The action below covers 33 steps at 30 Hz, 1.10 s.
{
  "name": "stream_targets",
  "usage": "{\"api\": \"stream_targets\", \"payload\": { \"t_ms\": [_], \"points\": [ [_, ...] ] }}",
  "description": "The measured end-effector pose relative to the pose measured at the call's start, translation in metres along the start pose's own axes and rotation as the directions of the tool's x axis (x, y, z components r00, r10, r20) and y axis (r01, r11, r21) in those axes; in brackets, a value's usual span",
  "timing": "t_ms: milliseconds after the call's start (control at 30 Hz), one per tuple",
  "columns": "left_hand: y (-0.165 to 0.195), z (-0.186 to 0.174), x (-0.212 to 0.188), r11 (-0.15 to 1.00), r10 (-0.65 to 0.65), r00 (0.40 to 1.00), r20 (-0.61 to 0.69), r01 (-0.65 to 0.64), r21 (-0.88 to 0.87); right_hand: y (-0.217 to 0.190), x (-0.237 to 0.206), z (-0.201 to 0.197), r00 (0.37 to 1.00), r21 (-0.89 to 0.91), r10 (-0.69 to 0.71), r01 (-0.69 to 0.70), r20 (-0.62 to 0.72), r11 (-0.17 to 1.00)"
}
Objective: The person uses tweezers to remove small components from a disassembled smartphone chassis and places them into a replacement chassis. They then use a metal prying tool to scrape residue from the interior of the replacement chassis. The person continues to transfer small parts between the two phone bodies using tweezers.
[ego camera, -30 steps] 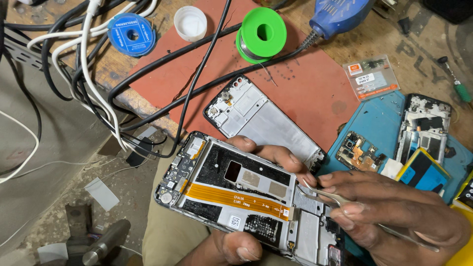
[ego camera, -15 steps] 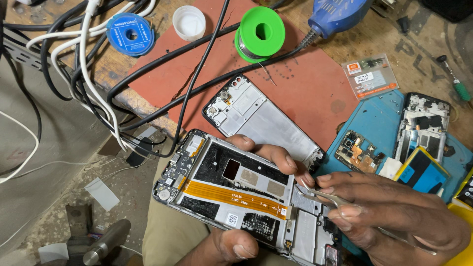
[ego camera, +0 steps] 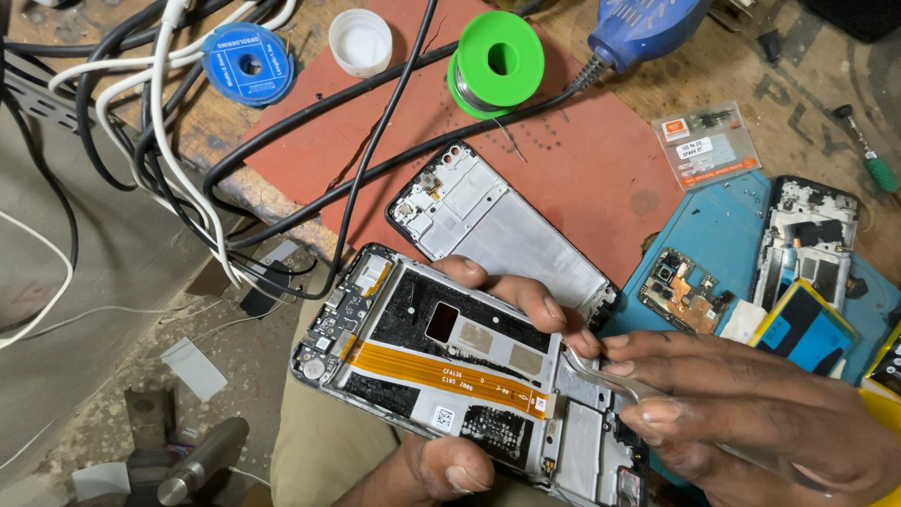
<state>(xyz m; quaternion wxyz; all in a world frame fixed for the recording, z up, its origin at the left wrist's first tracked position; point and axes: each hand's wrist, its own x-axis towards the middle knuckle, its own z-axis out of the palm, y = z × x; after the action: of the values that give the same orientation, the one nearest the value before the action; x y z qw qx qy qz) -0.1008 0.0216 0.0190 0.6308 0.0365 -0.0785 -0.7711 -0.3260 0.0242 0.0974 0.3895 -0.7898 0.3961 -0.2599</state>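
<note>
- The left hand (ego camera: 469, 376) is gripping an opened grey smartphone chassis with an orange flex ribbon across its middle (ego camera: 450, 376); the thumb is pressing on the near edge while the fingers are wrapping over the far edge.
- The chassis is being held tilted above the person's lap, just in front of the workbench edge, camera end pointing left.
- The right hand (ego camera: 751, 413) is pinching a pair of slim silver metal tweezers (ego camera: 601, 376), with the tips touching the chassis near the ribbon's right end.
- A second, stripped silver phone frame (ego camera: 507, 230) is lying on a red rubber mat (ego camera: 582, 160), just beyond the held chassis.
- A green solder spool (ego camera: 497, 61), a blue round wick reel (ego camera: 249, 64) and a white plastic cap (ego camera: 360, 41) are sitting further back.
- Black and white cables (ego camera: 169, 160) are trailing across the bench's left side.
- A small green circuit board (ego camera: 683, 293) and another dismantled black phone body (ego camera: 812, 239) are resting on a blue mat (ego camera: 713, 225) at right.
</note>
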Motion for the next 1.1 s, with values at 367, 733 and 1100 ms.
{"api": "stream_targets", "payload": {
  "t_ms": [367,733,1100],
  "points": [
    [0.0,0.001,0.001,1.0,-0.012,1.0,-0.01,0.012,-0.007,0.008,-0.004,-0.011,0.989,0.03,-0.018,0.013,0.148,0.999],
    [0.002,0.004,0.0,0.999,-0.023,0.999,-0.024,0.024,0.038,0.003,-0.002,-0.003,0.999,-0.037,-0.009,0.011,0.054,0.999],
    [0.003,0.003,0.001,0.999,-0.027,0.999,-0.017,0.028,0.047,0.002,0.0,-0.004,0.997,-0.017,-0.024,0.025,0.074,1.0]
  ]
}}
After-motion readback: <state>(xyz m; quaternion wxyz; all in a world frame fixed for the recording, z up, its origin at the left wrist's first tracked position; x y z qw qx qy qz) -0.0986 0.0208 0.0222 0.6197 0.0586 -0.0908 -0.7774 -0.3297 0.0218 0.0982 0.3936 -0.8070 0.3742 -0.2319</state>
